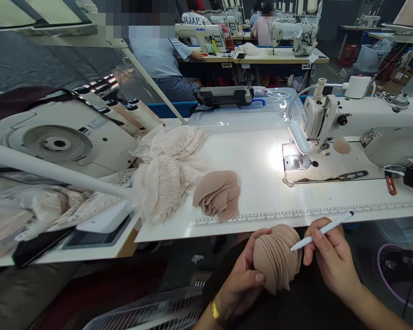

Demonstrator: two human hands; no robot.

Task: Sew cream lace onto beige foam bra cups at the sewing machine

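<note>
My left hand (242, 277) grips a fanned stack of beige fabric pads (277, 261) over my lap, just below the table edge. The pads are rounded and overlap one another, with the thumb across their lower left side. Between the fingers of my right hand (330, 256) is a white marker pen (323, 230) with a dark end pointing up and to the right. Its other end is at the right side of the stack; whether it touches the fabric I cannot tell. A second pile of similar beige pads (218, 195) lies on the table in front of my hands.
A lit sewing machine (371, 112) stands on the right of the white table (251, 169), with thread snips (353, 175) on its bed. Cream lace fabric (165, 169) heaps at the left, near another machine (62, 137). A person (158, 59) sits ahead.
</note>
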